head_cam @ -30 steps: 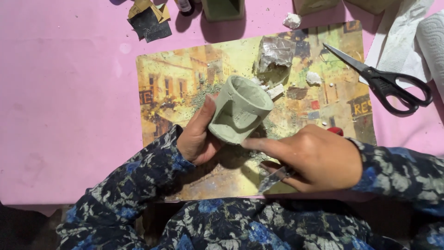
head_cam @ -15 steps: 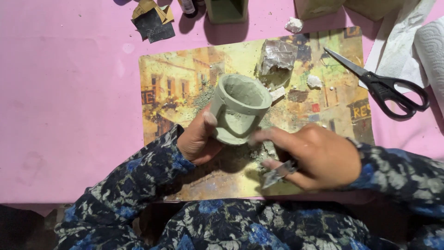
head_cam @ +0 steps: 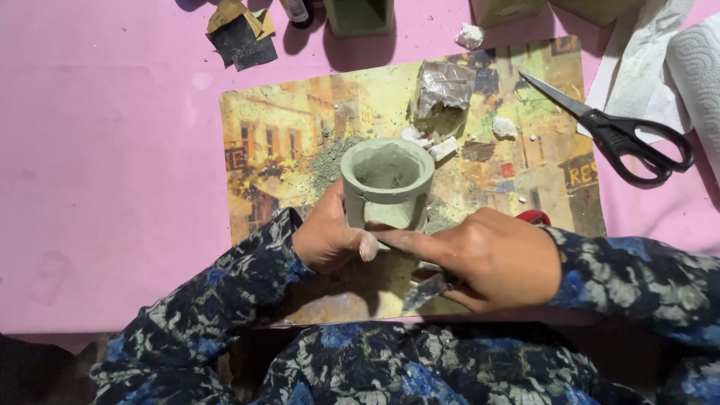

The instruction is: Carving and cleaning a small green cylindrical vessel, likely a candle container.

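Observation:
A small grey-green clay cup [head_cam: 387,180] stands upright over a picture placemat [head_cam: 285,142], its hollow mouth facing up. My left hand [head_cam: 330,238] grips the cup's near left side, thumb pressed on the wall. My right hand [head_cam: 491,259] holds a small flat blade tool [head_cam: 426,291] with a red handle end [head_cam: 534,217], and its forefinger reaches to the cup's base. Grey clay dust lies on the mat around the cup.
Black-handled scissors [head_cam: 615,127] lie at the right on the pink table [head_cam: 97,172]. Crumpled foil [head_cam: 444,88] and white clay scraps [head_cam: 504,127] sit behind the cup. Dark sandpaper [head_cam: 241,34], a green box [head_cam: 358,15] and white paper towel [head_cam: 697,67] line the far edge.
The cup has been turned from tilted on its side to upright, mouth up. My right hand with the blade has shifted slightly toward the cup's base.

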